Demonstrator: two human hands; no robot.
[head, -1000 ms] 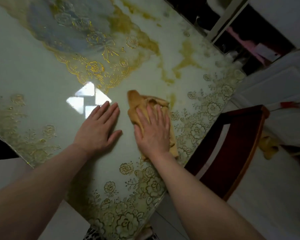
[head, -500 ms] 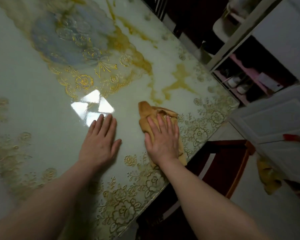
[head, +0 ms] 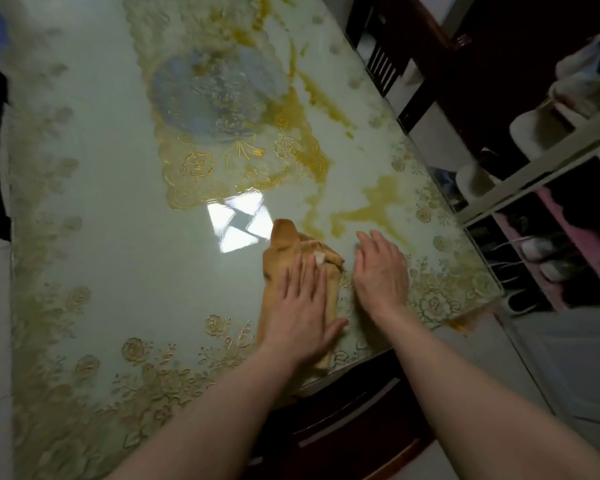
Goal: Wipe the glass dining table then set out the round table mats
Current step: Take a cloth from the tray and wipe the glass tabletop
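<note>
The glass dining table [head: 118,220] has a pale green top with gold flower patterns and a bright reflection of light near its middle. An orange-brown cloth [head: 281,244] lies crumpled near the table's near right edge. My left hand [head: 300,306] presses flat on the cloth with its fingers together. My right hand [head: 380,268] rests flat on the bare glass just right of the cloth, fingers apart, holding nothing. No round table mats are in view.
A dark red wooden chair [head: 343,427] is tucked under the near edge below my arms. Another dark chair [head: 388,64] stands at the far right side. A white shelf unit [head: 534,161] with shoes and containers stands close to the right.
The cloth has passed from my right hand to my left hand. My right hand now lies on the bare glass to the cloth's right. The view has swung left across the table.
</note>
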